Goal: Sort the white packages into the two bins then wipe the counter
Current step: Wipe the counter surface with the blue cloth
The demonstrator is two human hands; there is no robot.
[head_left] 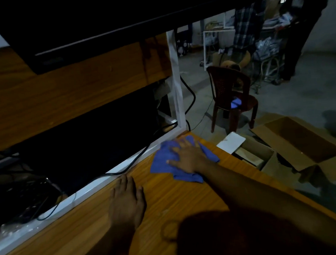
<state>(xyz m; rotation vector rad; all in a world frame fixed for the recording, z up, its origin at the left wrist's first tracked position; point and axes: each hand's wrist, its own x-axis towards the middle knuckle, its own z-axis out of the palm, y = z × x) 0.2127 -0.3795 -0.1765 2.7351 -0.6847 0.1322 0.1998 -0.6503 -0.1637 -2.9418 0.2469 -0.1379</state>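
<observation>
Resting flat on the smooth wood counter (166, 200), the L hand (127, 200) has its fingers a bit spread. Near the far corner, the R hand (187, 157) presses spread fingers on a soft, crumpled blue cloth (163, 162), its long side going left-right. Past the edge: open cardboard boxes (298, 141) w/ a flat white package (231, 142).
</observation>
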